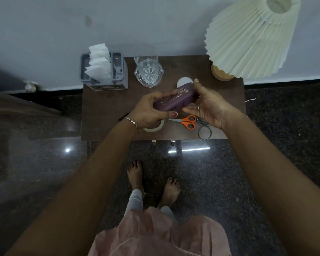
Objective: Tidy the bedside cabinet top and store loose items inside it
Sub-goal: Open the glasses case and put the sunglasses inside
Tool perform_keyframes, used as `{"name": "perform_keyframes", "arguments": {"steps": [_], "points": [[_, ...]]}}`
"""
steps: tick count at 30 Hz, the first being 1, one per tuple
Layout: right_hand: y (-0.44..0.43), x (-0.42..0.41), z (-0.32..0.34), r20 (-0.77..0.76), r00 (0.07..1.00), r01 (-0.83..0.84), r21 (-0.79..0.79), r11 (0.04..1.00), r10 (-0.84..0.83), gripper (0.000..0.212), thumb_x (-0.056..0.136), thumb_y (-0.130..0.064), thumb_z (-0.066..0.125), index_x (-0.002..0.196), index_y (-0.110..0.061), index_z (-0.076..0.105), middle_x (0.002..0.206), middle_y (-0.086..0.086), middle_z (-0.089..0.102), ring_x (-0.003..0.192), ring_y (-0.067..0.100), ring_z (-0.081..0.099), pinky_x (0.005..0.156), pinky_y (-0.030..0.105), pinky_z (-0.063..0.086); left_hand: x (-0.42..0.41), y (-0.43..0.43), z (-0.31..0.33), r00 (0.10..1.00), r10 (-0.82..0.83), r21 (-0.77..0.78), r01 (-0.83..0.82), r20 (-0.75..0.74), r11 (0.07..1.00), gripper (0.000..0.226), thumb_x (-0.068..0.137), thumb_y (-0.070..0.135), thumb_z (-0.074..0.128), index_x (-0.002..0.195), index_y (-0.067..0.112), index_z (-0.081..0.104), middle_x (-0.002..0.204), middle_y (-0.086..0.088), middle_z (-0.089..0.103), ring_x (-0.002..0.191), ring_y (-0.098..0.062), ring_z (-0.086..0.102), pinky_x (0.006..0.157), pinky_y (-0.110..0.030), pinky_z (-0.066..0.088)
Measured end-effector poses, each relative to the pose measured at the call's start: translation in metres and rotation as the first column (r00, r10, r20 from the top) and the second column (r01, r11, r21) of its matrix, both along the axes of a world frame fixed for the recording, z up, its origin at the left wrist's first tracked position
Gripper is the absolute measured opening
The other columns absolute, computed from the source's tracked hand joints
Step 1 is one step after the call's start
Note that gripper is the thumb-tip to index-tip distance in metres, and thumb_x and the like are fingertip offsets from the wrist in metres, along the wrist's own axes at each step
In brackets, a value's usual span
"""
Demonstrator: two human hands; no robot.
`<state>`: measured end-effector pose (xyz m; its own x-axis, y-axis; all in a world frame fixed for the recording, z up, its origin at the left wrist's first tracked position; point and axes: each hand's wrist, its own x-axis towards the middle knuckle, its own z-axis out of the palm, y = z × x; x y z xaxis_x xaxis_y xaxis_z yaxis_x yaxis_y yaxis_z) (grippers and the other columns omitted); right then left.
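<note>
A dark purple spectacle case with pale lettering is held above the brown cabinet top. My left hand grips its left end, and my right hand holds its right end with the thumb up. Under my hands lie orange-handled scissors, a roll of clear tape partly hidden by my left hand, and a black coiled cord. A round white object shows just behind the case.
A grey holder with white paper sachets stands at the back left, beside a cut glass on a glass saucer. A pleated cream lamp on a wooden base occupies the back right. Metal handles project from the cabinet front, above the dark floor.
</note>
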<state>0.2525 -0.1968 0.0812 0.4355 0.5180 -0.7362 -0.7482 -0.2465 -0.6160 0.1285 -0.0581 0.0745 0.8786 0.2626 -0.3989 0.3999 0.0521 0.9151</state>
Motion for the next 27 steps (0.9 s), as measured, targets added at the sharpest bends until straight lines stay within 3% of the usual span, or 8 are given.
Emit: {"name": "perform_keyframes", "arguments": {"steps": [4, 6, 9, 15, 19, 24, 26, 27], "points": [[0.006, -0.002, -0.001, 0.143, 0.989, -0.028, -0.1, 0.995, 0.042, 0.022, 0.096, -0.029, 0.055, 0.106, -0.01, 0.049, 0.109, 0.02, 0.058, 0.079, 0.022, 0.065, 0.06, 0.025, 0.06, 0.001, -0.007, -0.014, 0.991, -0.131, 0.294, 0.113, 0.041, 0.949, 0.086, 0.062, 0.018, 0.082, 0.139, 0.02, 0.045, 0.126, -0.006, 0.058, 0.108, -0.011, 0.056, 0.095, -0.019, 0.044], [0.008, -0.003, -0.002, 0.181, 0.981, -0.041, -0.128, 0.991, 0.064, 0.019, 0.097, -0.025, 0.055, 0.105, -0.009, 0.049, 0.104, 0.018, 0.058, 0.076, 0.022, 0.064, 0.06, 0.026, 0.06, 0.0, -0.007, -0.022, 0.966, -0.252, 0.51, 0.246, -0.058, 0.824, 0.097, 0.063, 0.034, 0.076, 0.146, 0.039, 0.025, 0.123, -0.007, 0.058, 0.11, -0.022, 0.055, 0.096, -0.038, 0.047], [0.009, -0.006, -0.004, 0.199, 0.975, -0.074, -0.138, 0.988, 0.1, 0.011, 0.097, -0.023, 0.054, 0.094, -0.013, 0.05, 0.096, 0.015, 0.06, 0.076, 0.023, 0.065, 0.059, 0.025, 0.059, -0.004, -0.01, -0.026, 0.922, -0.293, 0.708, 0.384, -0.254, 0.593, 0.101, 0.073, 0.03, 0.066, 0.145, 0.048, -0.001, 0.112, -0.013, 0.053, 0.098, -0.031, 0.056, 0.084, -0.046, 0.05], [0.009, -0.007, -0.014, 0.193, 0.977, -0.064, -0.139, 0.988, 0.09, 0.012, 0.097, -0.022, 0.055, 0.1, -0.011, 0.05, 0.097, 0.015, 0.061, 0.077, 0.023, 0.066, 0.064, 0.026, 0.06, -0.008, -0.011, -0.029, 0.905, -0.295, 0.762, 0.419, -0.306, 0.493, 0.094, 0.079, 0.026, 0.059, 0.147, 0.044, -0.004, 0.107, -0.017, 0.046, 0.089, -0.036, 0.057, 0.081, -0.047, 0.051], [0.006, -0.007, -0.017, 0.168, 0.982, -0.062, -0.134, 0.989, 0.084, 0.023, 0.096, -0.022, 0.055, 0.112, -0.008, 0.048, 0.099, 0.016, 0.062, 0.08, 0.024, 0.066, 0.065, 0.026, 0.061, -0.008, -0.015, -0.031, 0.899, -0.3, 0.758, 0.431, -0.318, 0.489, 0.093, 0.082, 0.022, 0.06, 0.148, 0.042, -0.003, 0.109, -0.016, 0.043, 0.089, -0.032, 0.054, 0.08, -0.043, 0.05], [-0.006, -0.007, -0.022, 0.125, 0.992, 0.0, -0.175, 0.985, 0.022, 0.025, 0.097, -0.03, 0.053, 0.114, -0.012, 0.048, 0.092, 0.006, 0.064, 0.077, 0.02, 0.068, 0.067, 0.029, 0.059, -0.004, -0.021, -0.028, 0.872, -0.329, 0.793, 0.474, -0.363, 0.383, 0.091, 0.082, 0.023, 0.059, 0.149, 0.041, 0.0, 0.111, -0.017, 0.044, 0.096, -0.032, 0.052, 0.076, -0.038, 0.043], [-0.013, -0.008, -0.026, 0.118, 0.992, 0.057, -0.196, 0.979, -0.034, 0.028, 0.097, -0.033, 0.053, 0.114, -0.012, 0.049, 0.089, 0.003, 0.063, 0.074, 0.016, 0.066, 0.06, 0.025, 0.058, -0.001, -0.026, -0.027, 0.877, -0.335, 0.784, 0.465, -0.345, 0.411, 0.09, 0.081, 0.023, 0.061, 0.149, 0.041, 0.004, 0.116, -0.016, 0.043, 0.102, -0.032, 0.051, 0.079, -0.038, 0.043], [-0.018, -0.007, -0.028, 0.116, 0.991, 0.086, -0.193, 0.977, -0.065, 0.026, 0.097, -0.032, 0.052, 0.113, -0.012, 0.049, 0.088, 0.003, 0.062, 0.073, 0.015, 0.064, 0.057, 0.023, 0.057, 0.0, -0.029, -0.026, 0.898, -0.318, 0.765, 0.43, -0.305, 0.48, 0.092, 0.078, 0.021, 0.063, 0.149, 0.04, 0.008, 0.12, -0.015, 0.041, 0.106, -0.031, 0.051, 0.083, -0.037, 0.045]]}}
